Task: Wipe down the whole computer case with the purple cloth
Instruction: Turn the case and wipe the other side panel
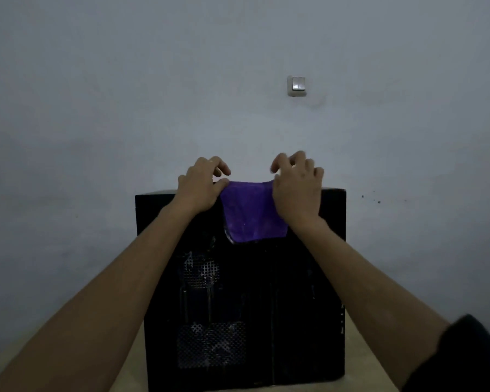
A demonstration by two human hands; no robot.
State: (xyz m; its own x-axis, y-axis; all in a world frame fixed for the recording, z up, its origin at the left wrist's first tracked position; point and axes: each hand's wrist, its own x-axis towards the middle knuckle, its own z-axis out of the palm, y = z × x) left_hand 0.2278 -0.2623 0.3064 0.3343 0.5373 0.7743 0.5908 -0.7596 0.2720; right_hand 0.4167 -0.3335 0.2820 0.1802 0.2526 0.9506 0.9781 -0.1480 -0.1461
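Observation:
A black computer case (303, 292) stands on the table in front of me, its perforated vent panel facing me. The purple cloth (251, 210) hangs over the case's top edge and down its near face. My left hand (201, 188) pinches the cloth's upper left corner between thumb and curled fingers. My right hand (296, 188) grips the upper right corner, fingers curled above the case top. The far side of the case is hidden.
The case stands on a light wooden table (359, 360) close to a plain grey wall. A white light switch (297, 85) is on the wall above and right of the case. Table surface shows on both sides of the case.

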